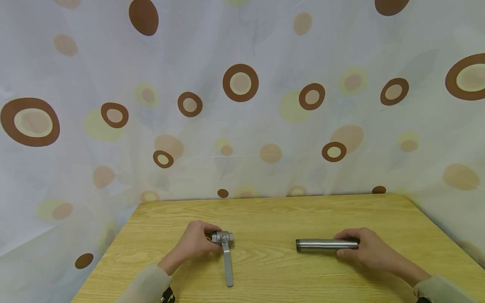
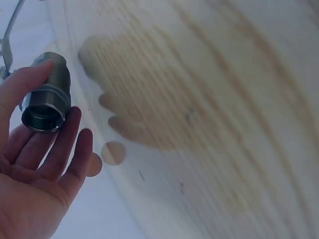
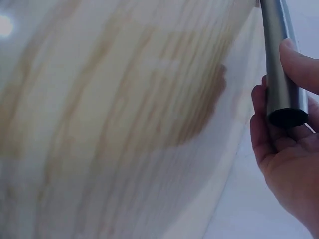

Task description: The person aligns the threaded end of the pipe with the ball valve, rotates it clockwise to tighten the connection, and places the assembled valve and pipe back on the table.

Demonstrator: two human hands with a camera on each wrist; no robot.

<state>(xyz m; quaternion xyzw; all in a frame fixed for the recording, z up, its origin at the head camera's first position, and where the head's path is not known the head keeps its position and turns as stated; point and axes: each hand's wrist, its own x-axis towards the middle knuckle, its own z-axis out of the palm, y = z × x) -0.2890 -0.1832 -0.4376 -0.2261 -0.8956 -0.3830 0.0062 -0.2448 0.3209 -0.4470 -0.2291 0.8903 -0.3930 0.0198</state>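
A metal ball valve with a long lever handle is gripped by my left hand at the left of the table. Its lever points toward the front edge in the head view. The left wrist view shows the valve body between thumb and fingers, its hollow end facing the camera. On the right, my right hand grips the right end of a smooth steel pipe, which lies sideways with its dark-rimmed end toward the valve. In the right wrist view, thumb and fingers wrap the pipe near its open end.
The wood-grain table spreads beneath both hands. A pale curtain with brown and cream ovals hangs along its back edge and both sides. Light sleeves cover both forearms.
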